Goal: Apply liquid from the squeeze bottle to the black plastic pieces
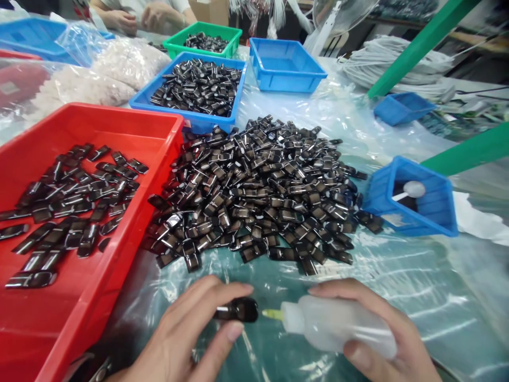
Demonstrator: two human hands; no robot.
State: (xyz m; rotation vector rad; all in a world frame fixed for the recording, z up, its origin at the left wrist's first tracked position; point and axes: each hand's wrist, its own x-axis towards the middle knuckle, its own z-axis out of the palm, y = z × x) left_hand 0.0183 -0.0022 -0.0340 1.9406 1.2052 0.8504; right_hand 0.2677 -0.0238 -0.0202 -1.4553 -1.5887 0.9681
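My left hand point(191, 323) pinches a small glossy black plastic part point(240, 310) between thumb and fingers, low in the head view. Wrapped in my right hand point(382, 323) is a white translucent squeeze bottle point(338, 321), lying sideways. Its yellowish nozzle tip point(272, 314) points left, just short of the black part's rounded end. A large heap of similar dark parts point(262, 191) lies on the table beyond both hands. To the left, a red tray point(147, 196) holds several more of these parts.
Behind the heap stand a blue bin point(234, 119) of dark parts, a green bin point(170, 46) and another blue bin point(286, 82). At right, a small blue box point(421, 217) holds a white spoon point(413, 189). Green bars point(421, 48) slant in. Another person's hands point(159, 16) show at the back.
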